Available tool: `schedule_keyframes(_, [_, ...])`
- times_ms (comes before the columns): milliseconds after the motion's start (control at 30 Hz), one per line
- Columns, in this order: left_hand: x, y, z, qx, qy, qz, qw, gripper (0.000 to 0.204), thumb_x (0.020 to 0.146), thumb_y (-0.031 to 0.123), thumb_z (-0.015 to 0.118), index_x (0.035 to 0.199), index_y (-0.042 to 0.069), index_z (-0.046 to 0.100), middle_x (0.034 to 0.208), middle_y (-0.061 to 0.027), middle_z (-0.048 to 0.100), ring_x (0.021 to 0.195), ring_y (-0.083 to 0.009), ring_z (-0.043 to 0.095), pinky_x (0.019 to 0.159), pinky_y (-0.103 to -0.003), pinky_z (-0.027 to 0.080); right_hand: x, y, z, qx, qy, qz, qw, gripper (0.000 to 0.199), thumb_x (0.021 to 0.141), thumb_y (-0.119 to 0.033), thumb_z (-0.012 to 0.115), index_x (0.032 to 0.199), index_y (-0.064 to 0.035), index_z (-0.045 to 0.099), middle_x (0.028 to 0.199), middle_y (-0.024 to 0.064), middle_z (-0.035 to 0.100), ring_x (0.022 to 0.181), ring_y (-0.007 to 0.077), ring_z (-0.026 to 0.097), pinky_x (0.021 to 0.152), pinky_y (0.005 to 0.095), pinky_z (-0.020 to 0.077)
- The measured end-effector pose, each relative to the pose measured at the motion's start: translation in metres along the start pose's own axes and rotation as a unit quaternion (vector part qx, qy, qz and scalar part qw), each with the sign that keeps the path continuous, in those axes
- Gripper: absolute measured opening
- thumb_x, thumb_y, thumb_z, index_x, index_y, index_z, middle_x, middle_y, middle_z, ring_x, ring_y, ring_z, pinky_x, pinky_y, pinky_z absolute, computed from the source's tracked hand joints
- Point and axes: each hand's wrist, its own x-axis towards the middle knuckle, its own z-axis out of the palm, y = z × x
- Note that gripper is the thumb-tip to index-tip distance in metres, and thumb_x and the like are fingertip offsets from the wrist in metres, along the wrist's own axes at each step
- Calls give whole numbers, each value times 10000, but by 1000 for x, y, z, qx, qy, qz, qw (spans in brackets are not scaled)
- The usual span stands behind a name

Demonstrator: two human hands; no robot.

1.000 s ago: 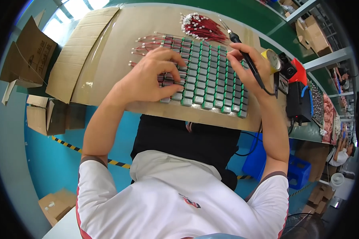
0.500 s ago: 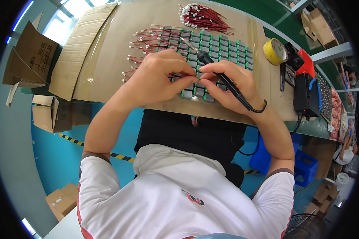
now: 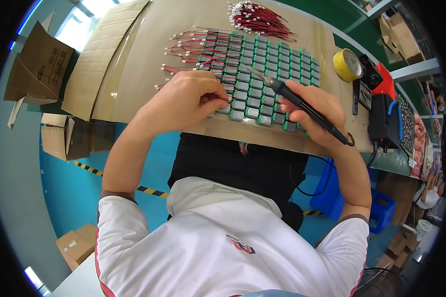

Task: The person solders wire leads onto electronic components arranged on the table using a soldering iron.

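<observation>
On the table lie rows of small grey cells with green ends (image 3: 255, 101). Red-and-black wire leads (image 3: 188, 52) with white plugs stretch out from the left side of these rows. My left hand (image 3: 195, 96) is closed in a pinch over the near left cells, on what looks like a wire lead; its fingers mostly hide it. My right hand (image 3: 319, 111) grips a soldering iron (image 3: 295, 96) with a black handle. The iron's metal tip points up and left above the cells, touching none that I can make out.
A bundle of wire leads (image 3: 260, 20) lies at the back. To the right are a yellow tape roll (image 3: 347, 65), a black soldering station (image 3: 384, 121) and a red object (image 3: 384, 79). A cardboard sheet (image 3: 104, 62) covers the left. The iron's cable hangs below the table edge.
My hands have parted: the right hand moved right with the soldering iron, and the left drew slightly left. More of the near cells now show between them.
</observation>
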Motion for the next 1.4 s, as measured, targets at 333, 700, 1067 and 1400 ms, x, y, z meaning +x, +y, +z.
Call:
schedule_keyframes(333, [-3,1,6,25,5,-28,999,79,915,68,803,916,18,742,848,-92,702,790,-274,676,685,-385,536,-20,-1,-2,-10,-10,-1,1000,370,887,-47,842,1239,46,772,958,167,790,776,276,751,698,339,594])
schedule_keyframes(700, [-1,1,6,28,5,-30,999,76,909,50,808,906,18,739,797,-73,680,749,-239,667,652,-360,533,-19,0,3,-14,-18,-9,1000,371,841,-52,869,1193,38,797,908,152,772,750,290,734,679,359,595])
schedule_keyframes(1067, [0,1,8,33,13,-26,999,78,887,40,813,895,13,740,781,-70,668,726,-221,657,646,-349,536,-14,-1,3,-21,-31,-31,999,365,839,-32,863,1185,52,783,892,149,761,713,277,711,642,356,568])
schedule_keyframes(1400, [0,0,9,39,12,-25,999,77,878,40,813,892,16,742,776,-70,663,716,-220,651,641,-347,532,-17,-1,3,-17,-34,-22,999,352,844,-41,867,1171,59,785,930,157,781,733,283,727,659,357,586])
